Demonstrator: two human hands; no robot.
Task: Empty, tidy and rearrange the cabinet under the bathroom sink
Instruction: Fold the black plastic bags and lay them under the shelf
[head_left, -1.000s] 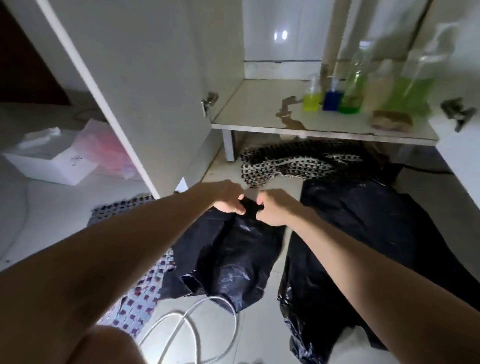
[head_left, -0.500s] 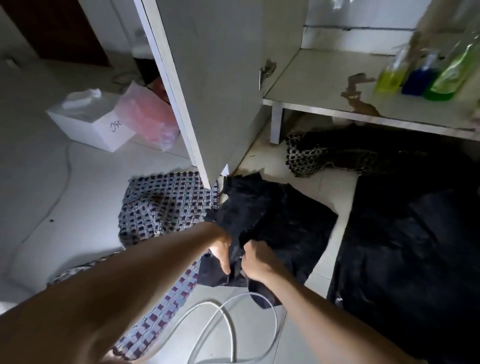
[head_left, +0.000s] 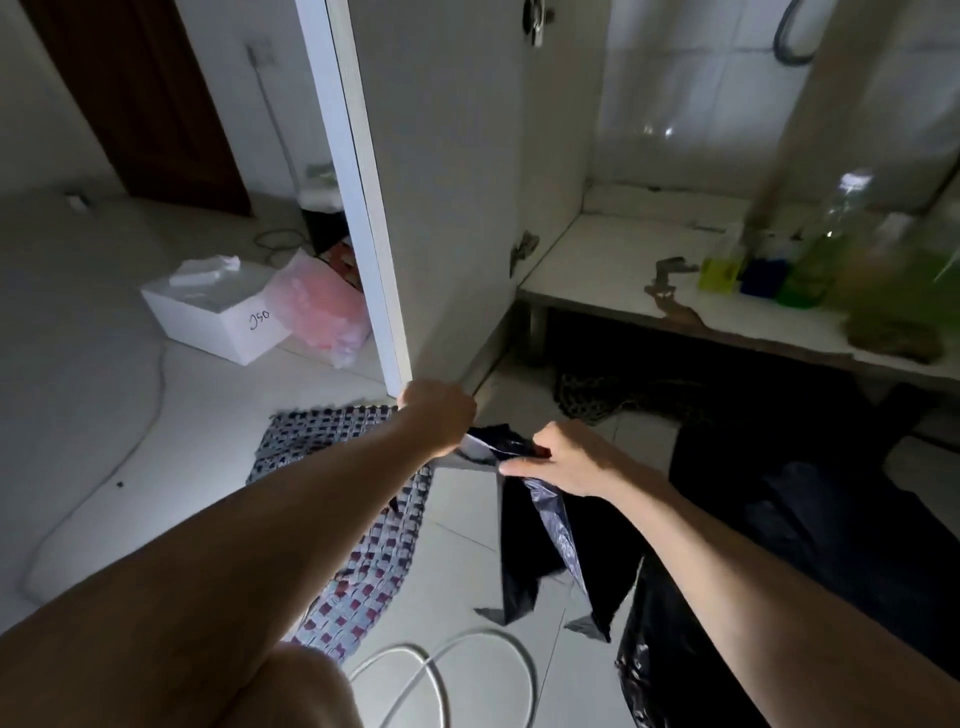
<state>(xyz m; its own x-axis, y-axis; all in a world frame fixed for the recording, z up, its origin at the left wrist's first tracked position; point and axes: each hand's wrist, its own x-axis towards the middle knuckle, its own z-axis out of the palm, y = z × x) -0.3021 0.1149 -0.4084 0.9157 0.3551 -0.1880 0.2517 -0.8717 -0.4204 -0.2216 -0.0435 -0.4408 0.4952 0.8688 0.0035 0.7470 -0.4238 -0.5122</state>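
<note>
Both hands up off the floor w/ a small black bag (head_left: 524, 525) stretched between them. Left hand (head_left: 439, 415) is fisted on the bag's top edge, just below the bottom corner of the open cabinet door (head_left: 441, 182). Right hand (head_left: 563, 460) pinches the other side of the top edge, thumb on top, fingers curled under. Hands near each other but not touching; the bag mouth spans the gap. Rest of the bag hangs down below the right hand, folded lengthwise, its lower corners apart & above the floor tiles.

A checked cloth (head_left: 363, 545) lies on the floor under the left forearm. A larger black bag (head_left: 810, 519) is spread flat on the floor to the right, under the right forearm. A white cable (head_left: 457, 665) loops on the tiles near the bottom edge, beside a knee.

Cabinet shelf (head_left: 613, 260) is stained near its front edge; bottles (head_left: 758, 265) w/ yellow, blue & green liquid stand at its right, blurred. A dark patterned cloth (head_left: 597, 400) lies on the floor under the shelf.

Left of the door: a white box (head_left: 223, 312) w/ handwriting on its side, and a pink bag (head_left: 322, 306) touching it
</note>
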